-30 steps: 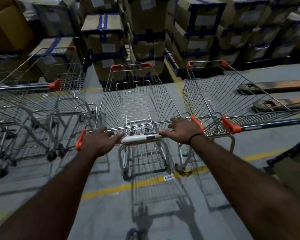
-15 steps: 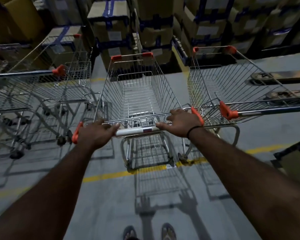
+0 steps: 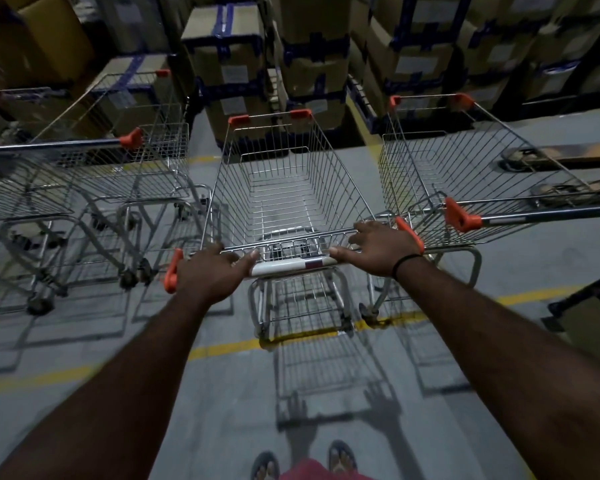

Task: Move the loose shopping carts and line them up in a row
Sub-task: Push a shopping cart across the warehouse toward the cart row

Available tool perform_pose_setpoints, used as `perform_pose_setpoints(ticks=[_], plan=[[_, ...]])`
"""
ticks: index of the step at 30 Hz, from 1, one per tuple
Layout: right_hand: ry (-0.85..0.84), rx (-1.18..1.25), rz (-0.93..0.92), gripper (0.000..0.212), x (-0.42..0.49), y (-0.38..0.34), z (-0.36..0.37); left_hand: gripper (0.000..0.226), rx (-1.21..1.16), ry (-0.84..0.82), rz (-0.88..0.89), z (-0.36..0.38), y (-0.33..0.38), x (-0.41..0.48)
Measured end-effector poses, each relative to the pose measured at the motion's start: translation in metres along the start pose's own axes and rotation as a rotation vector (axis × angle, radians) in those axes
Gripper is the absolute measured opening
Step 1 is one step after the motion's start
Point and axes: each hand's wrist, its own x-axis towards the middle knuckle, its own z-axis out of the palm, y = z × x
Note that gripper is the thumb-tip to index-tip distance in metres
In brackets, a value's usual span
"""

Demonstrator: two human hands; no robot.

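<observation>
The middle cart (image 3: 284, 188), a tapering basket of thin chromed wire with orange plastic corner caps, is stood between a left cart (image 3: 125, 174) and a right cart (image 3: 465, 188), over a yellow floor line (image 3: 222, 348). Its smooth white handle bar (image 3: 291, 266) is grasped by the left hand (image 3: 208, 271) and the right hand (image 3: 378, 251).

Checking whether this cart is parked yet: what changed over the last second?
The middle cart seems to have slid slightly backward, judging by the right cart. Nothing grasped or released: left hand and right hand kept gripping its handle. The left cart and right cart stayed put.
</observation>
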Motion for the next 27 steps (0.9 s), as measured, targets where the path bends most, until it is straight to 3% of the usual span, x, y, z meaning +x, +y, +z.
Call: perform_pose_setpoints(ticks=[22,27], plan=[[0.021,-0.035,0.044,0.110,-0.013,-0.011,0.011,0.112,-0.024,0.010,0.023,0.001,-0.008,-0.007],[0.015,-0.021,0.049,0.109,-0.016,-0.014,0.013,0.096,0.001,0.002,0.032,0.000,-0.010,-0.009]])
